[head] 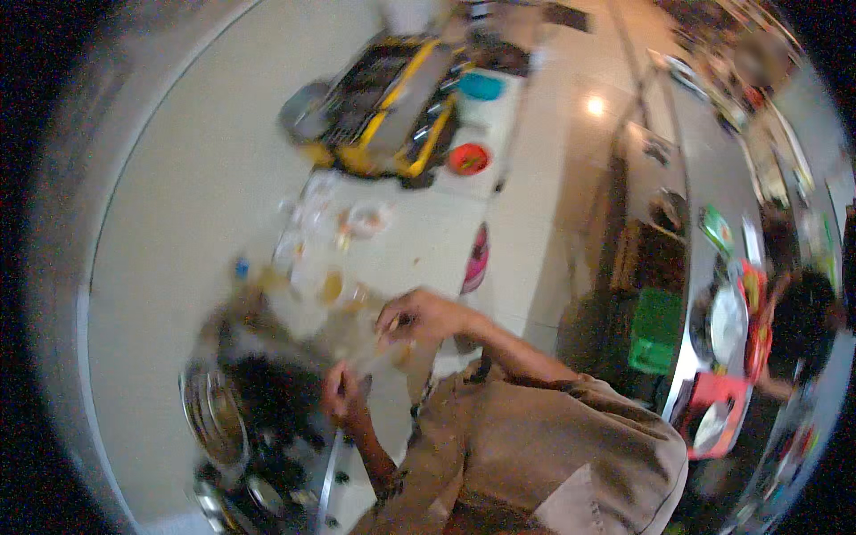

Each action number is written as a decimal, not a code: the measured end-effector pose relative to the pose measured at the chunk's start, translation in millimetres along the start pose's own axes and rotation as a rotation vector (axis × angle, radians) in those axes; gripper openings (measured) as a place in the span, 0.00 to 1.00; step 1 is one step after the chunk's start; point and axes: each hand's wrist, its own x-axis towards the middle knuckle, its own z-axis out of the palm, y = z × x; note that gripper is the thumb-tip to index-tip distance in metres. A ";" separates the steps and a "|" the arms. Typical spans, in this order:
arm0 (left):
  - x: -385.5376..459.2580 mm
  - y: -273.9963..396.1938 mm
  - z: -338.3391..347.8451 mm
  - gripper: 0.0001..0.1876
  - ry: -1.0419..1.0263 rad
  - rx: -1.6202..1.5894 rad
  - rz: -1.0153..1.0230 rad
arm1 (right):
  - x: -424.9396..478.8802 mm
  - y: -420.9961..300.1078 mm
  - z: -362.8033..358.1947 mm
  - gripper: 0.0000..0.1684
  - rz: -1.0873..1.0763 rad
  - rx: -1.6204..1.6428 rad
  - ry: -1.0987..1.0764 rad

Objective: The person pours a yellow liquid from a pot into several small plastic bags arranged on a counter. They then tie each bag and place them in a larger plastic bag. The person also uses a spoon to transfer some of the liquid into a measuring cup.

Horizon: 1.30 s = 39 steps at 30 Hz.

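Note:
The picture is blurred. My right hand point(416, 319) is held over the near edge of a pale countertop point(428, 224), its fingers curled close together; whether a small thing is between them cannot be told. Lower and to the left, my left hand point(344, 393) is near the stove's dark top point(281, 394), fingers bent, its contents unclear. Beyond the hands, a small yellowish item point(331, 286) and a whitish dish or wrapper with orange bits point(366, 219) lie on the countertop. Several pale, unclear items are beside the wall.
A black-and-yellow rack or appliance point(388, 107) stands farther along the counter, near a red bowl point(469, 159) and a teal container point(481, 85). A pink item point(477, 259) is at the counter's edge. Steel dishes point(217, 418) are at lower left. A green crate point(652, 331) is at right.

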 end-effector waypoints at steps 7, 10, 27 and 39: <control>-4.3 34.1 -13.5 0.12 -0.106 -0.431 -0.661 | -43.0 19.2 11.8 0.33 0.359 -0.156 -0.069; 6.4 56.6 -16.3 0.12 -0.142 -0.441 -0.696 | -28.8 26.4 43.0 0.38 0.088 -0.235 -0.124; 91.2 21.7 -23.0 0.51 -0.823 -0.769 -0.288 | 124.1 -129.8 30.5 0.19 -0.142 -0.378 -0.314; 115.8 87.2 -67.7 0.27 -0.177 -0.643 -0.313 | 102.3 -114.6 11.8 0.15 -0.009 -0.072 -0.258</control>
